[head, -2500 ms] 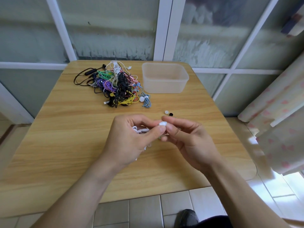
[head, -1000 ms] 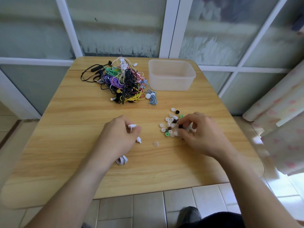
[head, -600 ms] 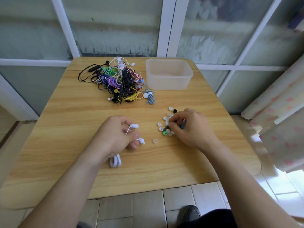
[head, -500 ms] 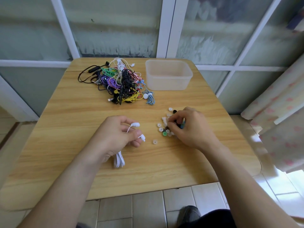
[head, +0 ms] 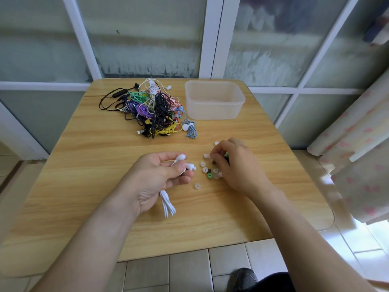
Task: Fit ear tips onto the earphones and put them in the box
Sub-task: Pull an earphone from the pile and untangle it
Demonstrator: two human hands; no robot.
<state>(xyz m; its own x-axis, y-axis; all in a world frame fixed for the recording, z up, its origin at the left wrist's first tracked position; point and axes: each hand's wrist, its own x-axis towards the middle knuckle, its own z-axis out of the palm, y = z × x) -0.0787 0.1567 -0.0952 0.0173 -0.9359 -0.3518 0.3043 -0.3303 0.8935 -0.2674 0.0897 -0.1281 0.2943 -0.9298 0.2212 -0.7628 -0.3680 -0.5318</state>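
Observation:
My left hand point(head: 160, 178) is closed around a pair of white earphones point(head: 182, 162); both buds stick out past the fingers and the folded cable point(head: 167, 204) hangs below the palm. My right hand point(head: 234, 165) rests fingers-down on a scatter of small ear tips point(head: 207, 170), white, clear, green and dark, pinching among them; what is between the fingertips is hidden. A single clear tip point(head: 197, 186) lies nearer me. The translucent plastic box point(head: 214, 100) stands at the far right of the table with nothing visible inside.
A tangled heap of coloured earphones point(head: 151, 109) lies at the far middle of the wooden table point(head: 84, 165), left of the box. Window frames stand behind the table. A patterned curtain point(head: 357, 154) hangs at the right. Tiled floor lies below the near edge.
Both hands were together on a white earbud 2.5 s ago. Since then my right hand went to the ear tips; my left hand kept the earphones and lifted slightly, turning palm-up.

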